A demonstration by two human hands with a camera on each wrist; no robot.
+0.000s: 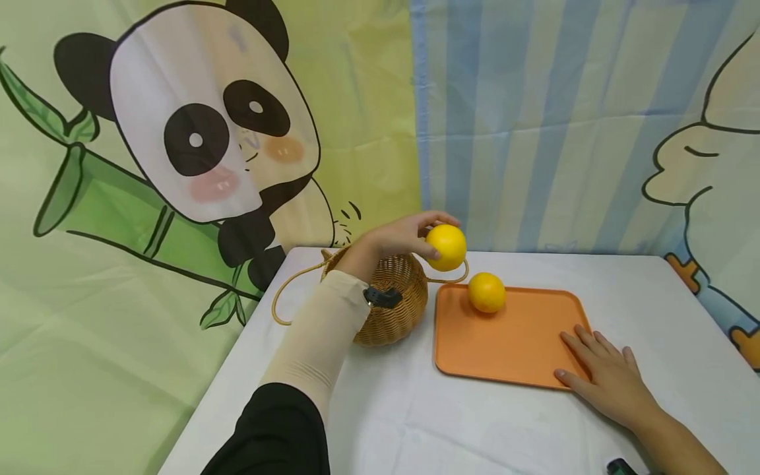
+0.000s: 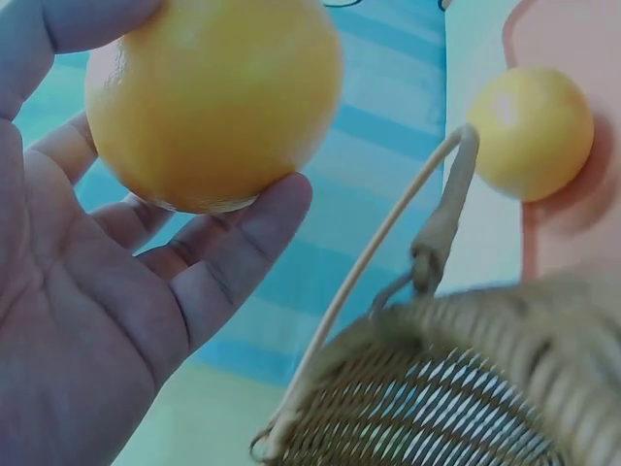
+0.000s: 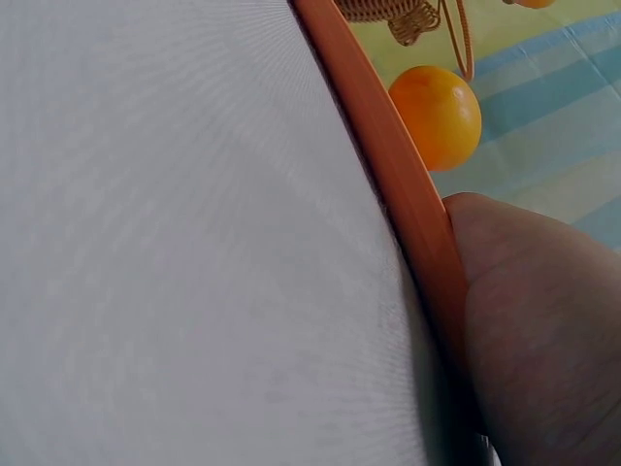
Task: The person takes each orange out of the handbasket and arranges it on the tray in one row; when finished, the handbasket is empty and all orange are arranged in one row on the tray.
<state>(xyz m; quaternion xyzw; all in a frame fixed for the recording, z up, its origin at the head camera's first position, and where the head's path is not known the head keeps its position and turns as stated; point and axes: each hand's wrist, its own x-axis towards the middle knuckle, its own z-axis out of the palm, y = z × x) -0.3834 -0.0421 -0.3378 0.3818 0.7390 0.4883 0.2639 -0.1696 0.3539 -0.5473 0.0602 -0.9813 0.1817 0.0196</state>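
My left hand [image 1: 404,239] pinches an orange [image 1: 446,247] between thumb and fingers, in the air past the right rim of the wicker basket [image 1: 394,310]. In the left wrist view the held orange [image 2: 218,107] shows close up, with the basket's rim [image 2: 427,320] below. A second orange [image 1: 487,292] sits on the orange-coloured tray [image 1: 516,343], near its back left corner. On the tray's right front corner rests my right hand [image 1: 611,382], its fingers spread and fairly straight. In the right wrist view the thumb [image 3: 543,311] lies against the tray's edge [image 3: 398,184].
The basket stands left of the tray, and its thin handle [image 1: 282,297] loops out to the left. White cloth covers the table [image 1: 445,429]. A printed curtain [image 1: 534,132] hangs behind it. A small dark object [image 1: 620,467] shows at the bottom edge near my right wrist.
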